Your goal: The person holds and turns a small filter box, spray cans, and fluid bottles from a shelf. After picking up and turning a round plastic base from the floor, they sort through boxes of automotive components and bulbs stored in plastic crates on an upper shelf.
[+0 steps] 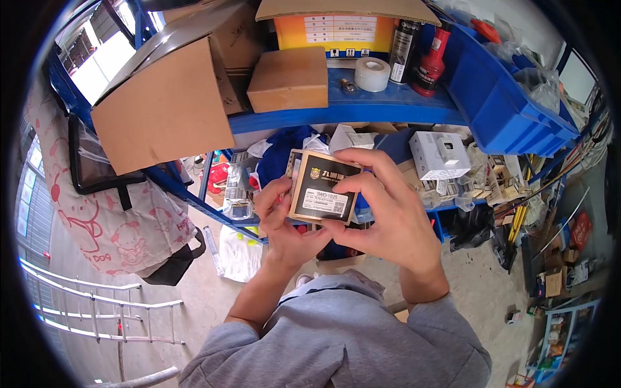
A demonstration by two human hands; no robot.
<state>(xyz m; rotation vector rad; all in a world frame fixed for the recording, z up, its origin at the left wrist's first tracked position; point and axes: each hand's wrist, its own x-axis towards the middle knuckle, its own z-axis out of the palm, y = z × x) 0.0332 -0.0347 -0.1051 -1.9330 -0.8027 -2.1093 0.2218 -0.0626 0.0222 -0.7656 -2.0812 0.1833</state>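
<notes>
Between my two hands is a small black and tan cardboard box [325, 187], with gold lettering and a white label turned up toward me. My left hand [284, 223] grips its left side and lower edge. Fingers of my right hand [391, 213] bend over the top and right side, and the thumb presses at the lower right corner. Part of the box's right side is hidden by those fingers. Behind it, on a lower shelf, lie blue and white cloth [283, 152] and a white box [441, 156].
A blue shelf [401, 108] ahead holds a brown carton [289, 79], a tape roll [372, 74], a black spray can [403, 52], a red bottle [432, 64] and a blue bin [511, 97]. An open carton flap [165, 110] juts out at left. A metal ladder [97, 304] lies lower left.
</notes>
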